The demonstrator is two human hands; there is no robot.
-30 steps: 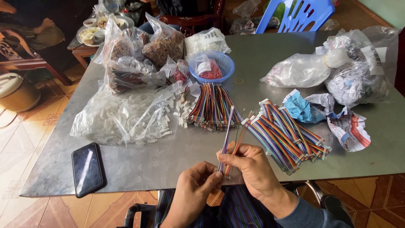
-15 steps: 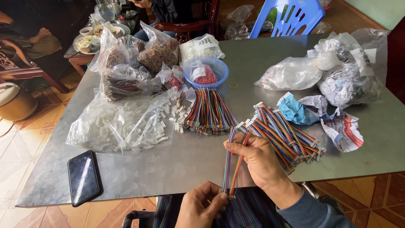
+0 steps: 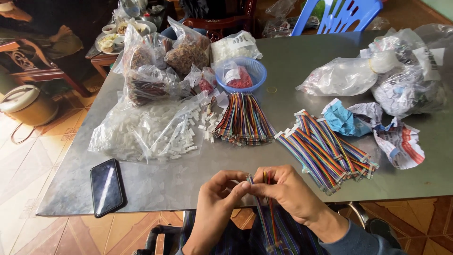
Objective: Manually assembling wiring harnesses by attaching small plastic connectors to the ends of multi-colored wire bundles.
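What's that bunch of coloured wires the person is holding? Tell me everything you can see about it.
The wire strip is a thin, flat band of parallel wires in rainbow colours: red, green, blue and purple show, apparently plastic-coated. Its top end is pinched between the fingertips of the left hand and the right hand, just over the near edge of the metal table. From there it hangs straight down in front of the person's lap, splitting slightly into strands. Its lower end is blurred. It looks like the same kind as the bundles lying on the table.
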